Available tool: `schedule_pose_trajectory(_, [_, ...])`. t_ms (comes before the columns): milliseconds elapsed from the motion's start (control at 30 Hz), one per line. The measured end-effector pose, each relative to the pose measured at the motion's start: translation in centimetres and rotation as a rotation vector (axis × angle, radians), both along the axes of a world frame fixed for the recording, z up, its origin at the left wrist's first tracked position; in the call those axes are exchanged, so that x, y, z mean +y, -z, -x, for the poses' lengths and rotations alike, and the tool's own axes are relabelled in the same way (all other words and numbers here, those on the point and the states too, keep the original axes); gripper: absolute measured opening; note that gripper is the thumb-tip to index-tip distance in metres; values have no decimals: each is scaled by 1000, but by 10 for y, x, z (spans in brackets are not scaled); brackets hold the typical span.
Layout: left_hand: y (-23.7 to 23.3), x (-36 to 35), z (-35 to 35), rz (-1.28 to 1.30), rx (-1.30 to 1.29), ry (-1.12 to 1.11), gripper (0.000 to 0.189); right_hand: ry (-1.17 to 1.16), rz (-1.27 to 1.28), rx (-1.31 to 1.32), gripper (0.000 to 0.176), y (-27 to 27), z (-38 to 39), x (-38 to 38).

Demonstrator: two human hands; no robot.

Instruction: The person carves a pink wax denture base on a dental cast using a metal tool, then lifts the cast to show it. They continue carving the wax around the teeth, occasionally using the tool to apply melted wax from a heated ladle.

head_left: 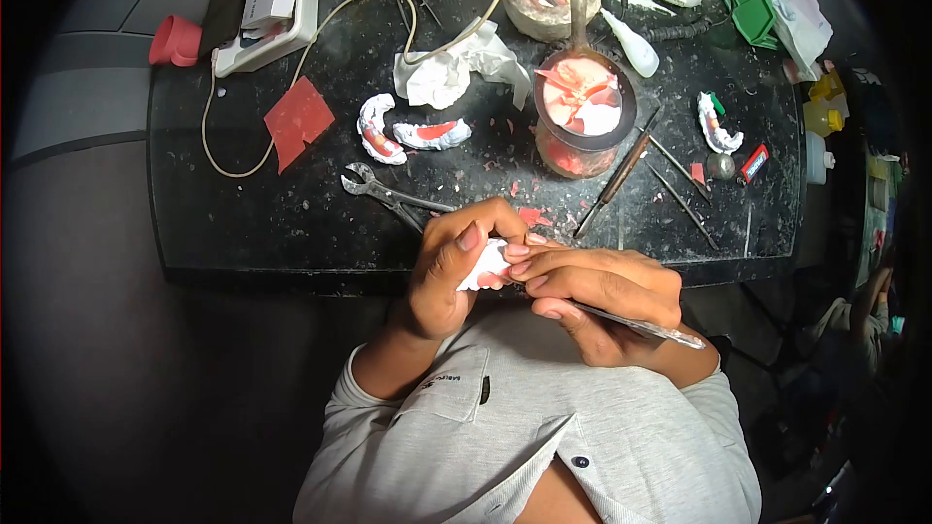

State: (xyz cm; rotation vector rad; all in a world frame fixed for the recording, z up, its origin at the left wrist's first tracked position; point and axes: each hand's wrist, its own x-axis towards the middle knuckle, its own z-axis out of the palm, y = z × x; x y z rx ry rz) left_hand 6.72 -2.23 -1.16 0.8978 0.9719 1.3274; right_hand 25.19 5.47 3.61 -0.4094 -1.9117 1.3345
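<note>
My left hand (445,270) is wrapped round a white plaster dental model (476,277) with pink wax on it, just off the table's front edge. In my right hand (616,291) is a thin metal carving tool (665,332), its flat end pointing back to the right. The fingertips of the right hand press at the model, and they hide the tool's working tip. Beyond the left hand lies a metal wrench-like tool (408,202), partly covered by the fingers.
On the black table (243,223), plaster models (434,135) lie near a red wax sheet (298,123). A dark-rimmed container (628,107) holds wax scraps. Right of it are a wooden-handled tool (618,178), slim metal tools (682,206) and another model (716,126). Crumpled tissue (442,78) lies behind.
</note>
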Motion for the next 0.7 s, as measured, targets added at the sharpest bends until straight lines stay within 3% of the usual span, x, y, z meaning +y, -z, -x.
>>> schedule_pose_trajectory(700, [8, -3, -2, -3, -182, 33, 72, 3, -11, -15, 17, -3, -1, 0])
